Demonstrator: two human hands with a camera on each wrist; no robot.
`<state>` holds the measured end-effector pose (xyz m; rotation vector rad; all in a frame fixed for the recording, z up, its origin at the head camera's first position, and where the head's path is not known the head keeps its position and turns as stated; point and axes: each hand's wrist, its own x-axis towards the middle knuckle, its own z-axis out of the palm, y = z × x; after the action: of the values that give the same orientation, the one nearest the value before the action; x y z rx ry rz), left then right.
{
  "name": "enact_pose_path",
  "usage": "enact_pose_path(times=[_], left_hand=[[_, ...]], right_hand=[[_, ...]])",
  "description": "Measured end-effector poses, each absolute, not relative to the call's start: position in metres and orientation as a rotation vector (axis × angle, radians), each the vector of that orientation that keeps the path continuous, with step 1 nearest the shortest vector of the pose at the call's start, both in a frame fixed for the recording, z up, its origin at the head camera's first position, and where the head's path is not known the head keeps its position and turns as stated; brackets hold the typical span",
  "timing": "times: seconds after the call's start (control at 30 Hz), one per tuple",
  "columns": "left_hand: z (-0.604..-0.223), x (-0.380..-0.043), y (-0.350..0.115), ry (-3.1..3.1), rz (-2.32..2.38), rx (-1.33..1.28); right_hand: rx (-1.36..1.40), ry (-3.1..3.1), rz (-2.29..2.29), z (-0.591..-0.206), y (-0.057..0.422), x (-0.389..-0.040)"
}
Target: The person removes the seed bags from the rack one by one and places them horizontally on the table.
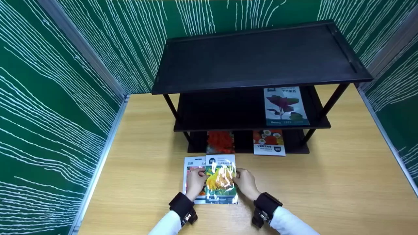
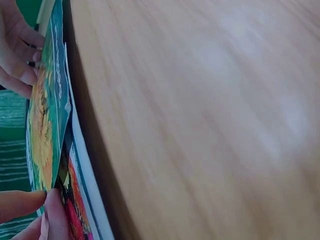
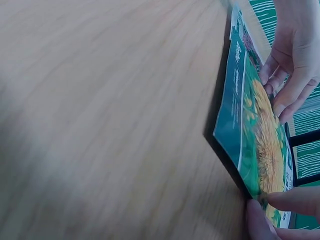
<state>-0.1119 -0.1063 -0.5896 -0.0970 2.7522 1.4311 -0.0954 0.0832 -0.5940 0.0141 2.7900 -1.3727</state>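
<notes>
A glossy seed packet with yellow flowers is between the two hands, just in front of the black rack. Its left edge is pinched between thumb and finger of my left hand. On the opposite edge, my right hand pinches it the same way; the right wrist view shows the thumb under the rim. Partly covered by this packet is another seed packet with pink and red flowers, lying on the table to the left. In the left wrist view a small gap separates the two packets near the fingers.
A black three-tier rack stands behind. Its middle shelf holds a purple-leaf packet. On the bottom shelf lie a red-flower packet and a packet with red and white flowers. Green striped walls enclose the wooden table.
</notes>
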Motion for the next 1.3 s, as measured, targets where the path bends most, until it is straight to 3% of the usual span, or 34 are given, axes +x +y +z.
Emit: enact_pose_path(times=[0.67, 1.3], left_hand=[[-0.587, -0.111, -0.107, 2.821, 1.376, 0.021], [-0.554, -0.117, -0.095, 2.426, 1.507, 0.001]], right_hand=[[-0.003, 2.745, -1.402, -0.580, 0.092, -0.094], [0.212, 2.366, -1.616, -0.544, 0.118, -0.102]])
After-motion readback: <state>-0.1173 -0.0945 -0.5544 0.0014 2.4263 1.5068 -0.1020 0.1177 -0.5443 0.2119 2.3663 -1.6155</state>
